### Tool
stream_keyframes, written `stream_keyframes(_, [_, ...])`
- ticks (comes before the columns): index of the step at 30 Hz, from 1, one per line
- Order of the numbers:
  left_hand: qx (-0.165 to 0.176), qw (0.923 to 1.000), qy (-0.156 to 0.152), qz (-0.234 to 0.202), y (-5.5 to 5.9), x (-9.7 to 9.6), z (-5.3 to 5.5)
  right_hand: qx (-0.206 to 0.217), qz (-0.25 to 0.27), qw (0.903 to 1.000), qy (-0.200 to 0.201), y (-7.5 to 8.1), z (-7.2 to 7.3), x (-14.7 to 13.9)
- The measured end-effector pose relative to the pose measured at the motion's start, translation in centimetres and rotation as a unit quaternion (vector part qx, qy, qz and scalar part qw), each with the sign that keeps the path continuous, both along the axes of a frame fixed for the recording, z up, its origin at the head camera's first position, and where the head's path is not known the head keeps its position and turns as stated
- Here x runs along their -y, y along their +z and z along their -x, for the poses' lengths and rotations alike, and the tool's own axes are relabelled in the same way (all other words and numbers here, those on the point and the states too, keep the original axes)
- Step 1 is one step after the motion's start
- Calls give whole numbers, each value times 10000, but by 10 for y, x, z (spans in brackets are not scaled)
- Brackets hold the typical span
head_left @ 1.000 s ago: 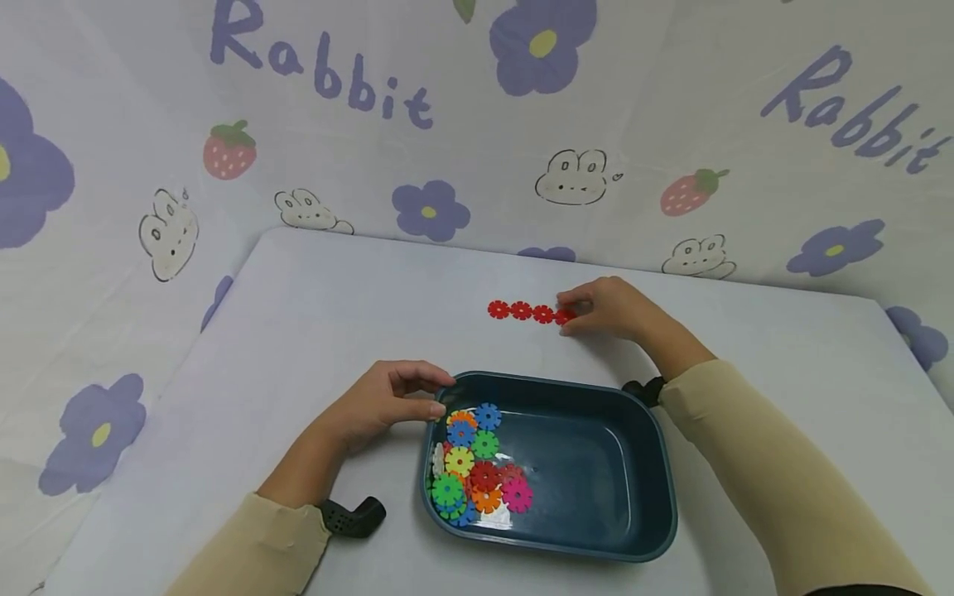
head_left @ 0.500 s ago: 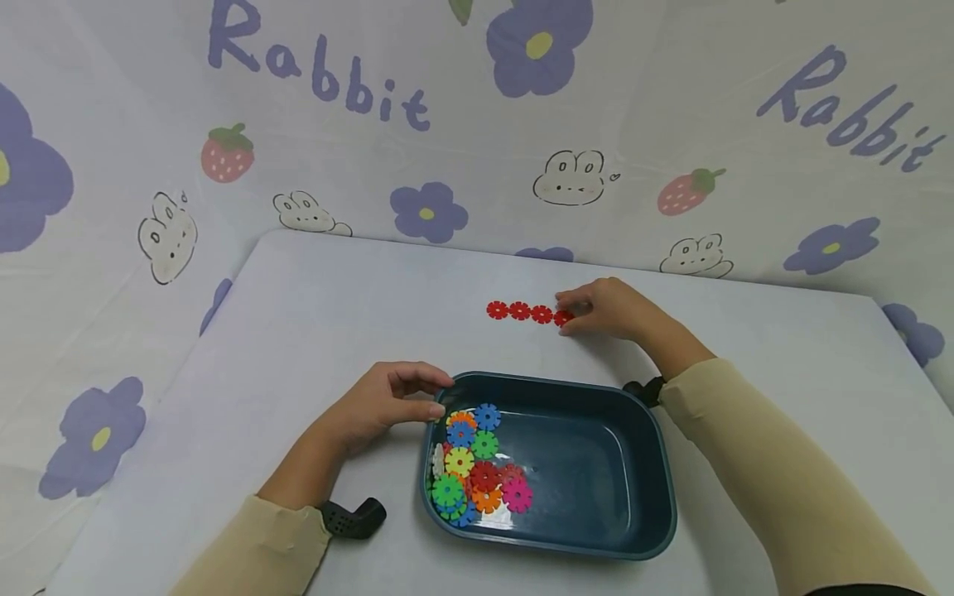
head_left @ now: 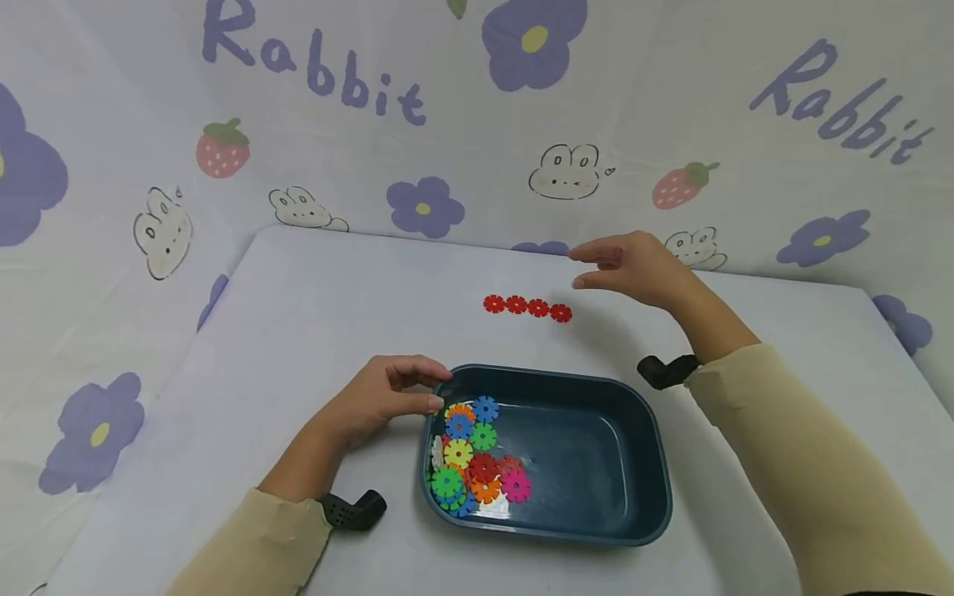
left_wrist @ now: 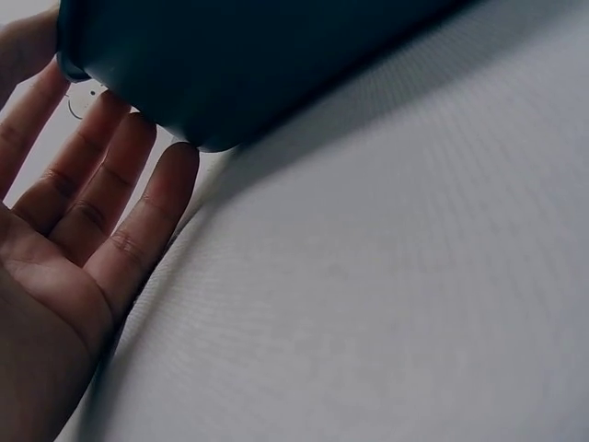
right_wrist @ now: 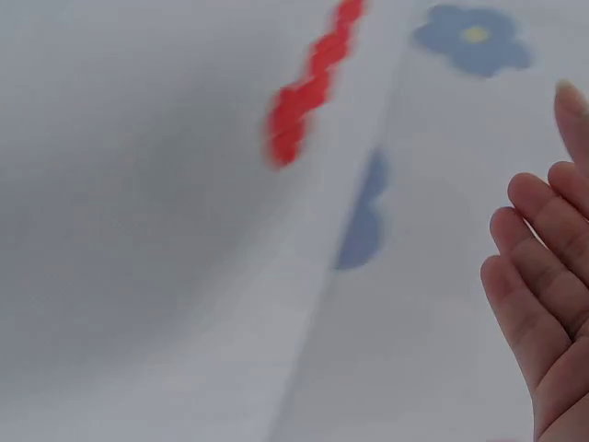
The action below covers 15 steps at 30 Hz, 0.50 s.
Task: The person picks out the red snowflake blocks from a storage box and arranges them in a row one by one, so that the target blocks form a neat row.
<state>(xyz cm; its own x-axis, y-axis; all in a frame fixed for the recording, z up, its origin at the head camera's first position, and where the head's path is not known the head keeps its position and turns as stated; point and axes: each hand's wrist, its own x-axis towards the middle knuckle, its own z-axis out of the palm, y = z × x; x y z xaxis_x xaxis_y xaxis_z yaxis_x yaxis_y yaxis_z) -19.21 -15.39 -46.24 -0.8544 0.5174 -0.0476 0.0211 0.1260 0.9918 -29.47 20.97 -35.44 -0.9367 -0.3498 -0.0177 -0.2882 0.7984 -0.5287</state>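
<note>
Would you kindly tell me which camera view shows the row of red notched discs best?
The head view, because the whole row of four red notched discs appears there clearly and unobstructed. The right wrist view shows the row blurred and running up to the top edge; the left wrist view does not show it.

In the tray (head_left: 581, 463), chips (head_left: 479, 463) obstruct 9 o'clock, 3 o'clock is free; left hand (head_left: 382, 401) blocks the rim's 10 o'clock.
</note>
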Motion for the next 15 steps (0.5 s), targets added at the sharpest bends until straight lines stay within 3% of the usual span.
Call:
stream_keyframes(4, [-13,10000,-21,-66,0,0,0,-79,721,9962,487,14,-22,15])
stream_keyframes(8, [-115,9998,-56,-158,0,0,-1,-26,1028,9862,1299,14,-48,39])
stream_keyframes(12, [-230,9992,-123,-296,1,0,-2,397,1249,9681,2137,4,-74,66])
stream_keyframes(15, [-315,9988,-180,-321,2,0,-2,1052,1271,9482,2714,-7,-90,83])
